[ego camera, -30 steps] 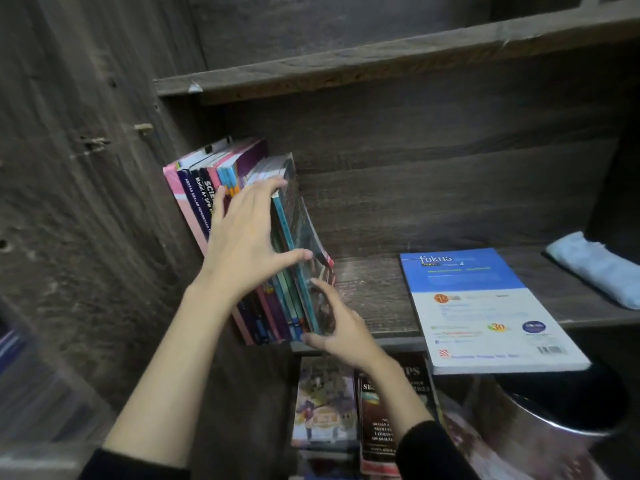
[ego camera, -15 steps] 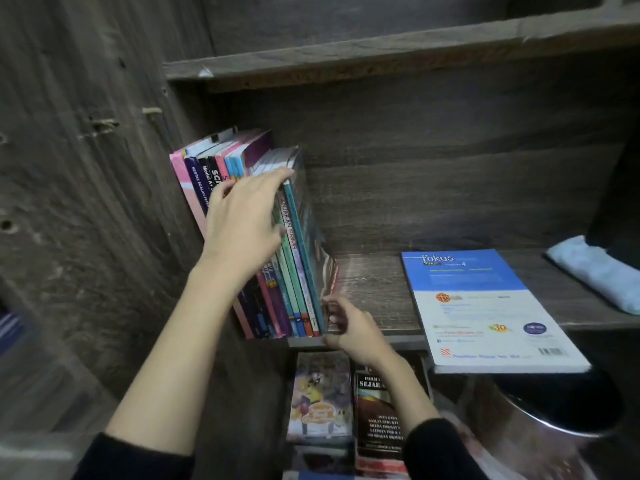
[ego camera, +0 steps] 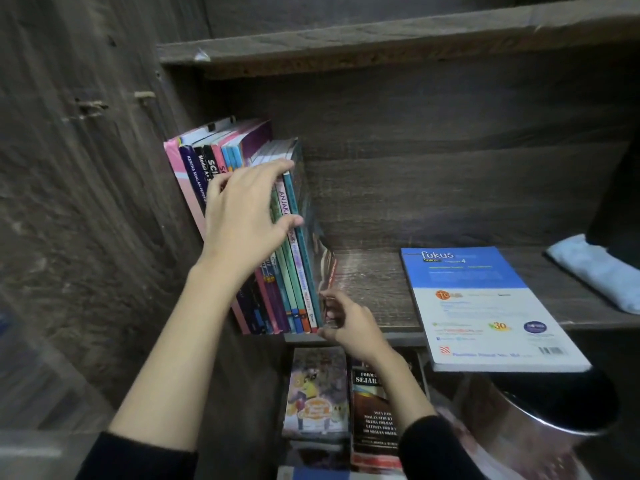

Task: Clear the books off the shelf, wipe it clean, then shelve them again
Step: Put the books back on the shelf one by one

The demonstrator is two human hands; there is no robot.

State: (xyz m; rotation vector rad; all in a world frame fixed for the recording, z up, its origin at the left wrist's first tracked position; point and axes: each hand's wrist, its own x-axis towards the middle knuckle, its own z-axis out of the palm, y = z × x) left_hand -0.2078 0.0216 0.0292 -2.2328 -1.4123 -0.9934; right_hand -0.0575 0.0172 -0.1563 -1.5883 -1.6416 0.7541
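The row of books [ego camera: 249, 237] stands at the left end of the shelf [ego camera: 374, 289], leaning against the side wall. My left hand [ego camera: 242, 223] lies across the spines with its fingers [ego camera: 277, 168] spread wide, pressing the row. My right hand [ego camera: 349, 323] is at the row's lower right corner, fingers curled narrowly on the bottom edge of the outermost book [ego camera: 313, 230].

I judge the main risk to be a slump. Nothing props the row on its right, so the outer books could fan out and slide off the front edge if I let go too soon. The Fokus workbook [ego camera: 485, 306] lies flat well right of the row and overhangs the shelf edge. A stray elbow could tip it down.

It would land in the metal bin [ego camera: 540, 427] below and right of the row. The bin's inside is dark, so I cannot tell what it holds. Directly under the row, a lower compartment holds more books [ego camera: 318, 393], covers facing out. Far right of the row lies a pale blue cloth [ego camera: 599, 271].
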